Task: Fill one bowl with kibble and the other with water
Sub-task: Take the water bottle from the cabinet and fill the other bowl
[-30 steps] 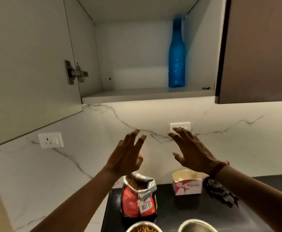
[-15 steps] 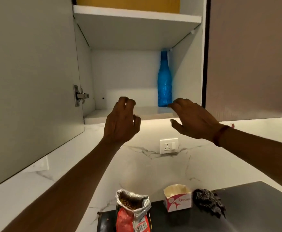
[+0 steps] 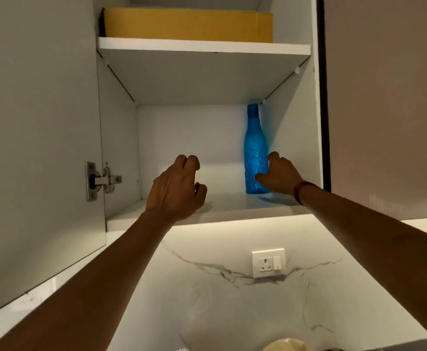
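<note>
The tall blue plastic bottle (image 3: 254, 148) stands upright on the white cupboard shelf (image 3: 227, 202), the right hand (image 3: 279, 176) curled round its lower body, probably to fetch the water, while the left hand (image 3: 175, 188), loosely curled and empty, hovers left of it.

There are two hands, the left hand (image 3: 175, 190) and the right hand (image 3: 281, 176), one blue bottle (image 3: 254, 153), one yellow box (image 3: 188, 25), two shelves (image 3: 202, 48), one wall socket (image 3: 268, 264) and one hinge (image 3: 101, 181).
</note>
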